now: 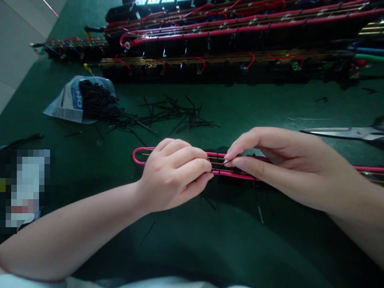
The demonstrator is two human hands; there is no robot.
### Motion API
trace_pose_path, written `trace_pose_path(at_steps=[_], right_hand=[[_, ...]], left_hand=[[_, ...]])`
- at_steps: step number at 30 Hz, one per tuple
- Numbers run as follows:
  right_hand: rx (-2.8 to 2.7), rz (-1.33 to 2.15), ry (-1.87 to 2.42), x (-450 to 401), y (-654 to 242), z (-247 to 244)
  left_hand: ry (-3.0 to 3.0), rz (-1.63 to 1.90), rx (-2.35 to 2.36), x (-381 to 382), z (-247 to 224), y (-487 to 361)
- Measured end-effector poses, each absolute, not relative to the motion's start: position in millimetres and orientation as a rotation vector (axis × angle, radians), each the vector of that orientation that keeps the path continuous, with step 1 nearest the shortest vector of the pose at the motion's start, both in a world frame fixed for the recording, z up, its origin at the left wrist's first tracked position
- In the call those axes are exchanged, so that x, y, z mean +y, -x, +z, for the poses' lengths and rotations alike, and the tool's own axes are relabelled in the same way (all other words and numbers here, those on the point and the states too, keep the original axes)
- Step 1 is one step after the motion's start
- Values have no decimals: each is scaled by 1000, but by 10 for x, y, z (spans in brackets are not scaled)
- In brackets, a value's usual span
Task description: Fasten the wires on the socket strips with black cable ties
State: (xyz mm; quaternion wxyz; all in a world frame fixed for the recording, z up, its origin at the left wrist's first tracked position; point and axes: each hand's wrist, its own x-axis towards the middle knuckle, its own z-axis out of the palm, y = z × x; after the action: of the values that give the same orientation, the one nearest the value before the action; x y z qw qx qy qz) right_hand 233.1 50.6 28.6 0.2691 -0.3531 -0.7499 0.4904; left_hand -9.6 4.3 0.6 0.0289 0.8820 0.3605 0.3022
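A long assembly of copper-coloured strips edged by a looped pink wire [139, 156] lies across the bench. My left hand [177, 172] closes over it near the looped end, fingers bent around its sides. Just to the right, my right hand [285, 168] pinches a thin black cable tie [230, 160] between thumb and index finger, above the strips. Another dark tie circles the assembly between my two hands. More tie tails hang below it, one with a pale end [260, 212]. Part of the assembly is hidden under both hands.
A clear plastic bag [67, 100] spills black cable ties [180, 114] over the green bench [105, 224]. Scissors [345, 132] lie at the right. Several similar wired assemblies [210, 72] line the back. A blurred-out item [28, 184] is at the left edge.
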Motion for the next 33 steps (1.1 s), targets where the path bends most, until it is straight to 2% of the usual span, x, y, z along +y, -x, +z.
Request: trace_pose_path(at_steps=[9, 17, 28, 33], right_hand=[[-2052, 1269, 961, 504, -2300, 274], [-2196, 1149, 947, 516, -2300, 303], [-2312, 984, 934, 390, -2301, 336], [-2202, 1187, 939, 368, -2271, 341]], left_hand=[[-2737, 868, 1143, -19, 36, 79], [-2831, 558, 1409, -27, 40, 95], [-2987, 483, 1132, -46, 22, 65], [-2970, 590, 1064, -67, -3, 24]])
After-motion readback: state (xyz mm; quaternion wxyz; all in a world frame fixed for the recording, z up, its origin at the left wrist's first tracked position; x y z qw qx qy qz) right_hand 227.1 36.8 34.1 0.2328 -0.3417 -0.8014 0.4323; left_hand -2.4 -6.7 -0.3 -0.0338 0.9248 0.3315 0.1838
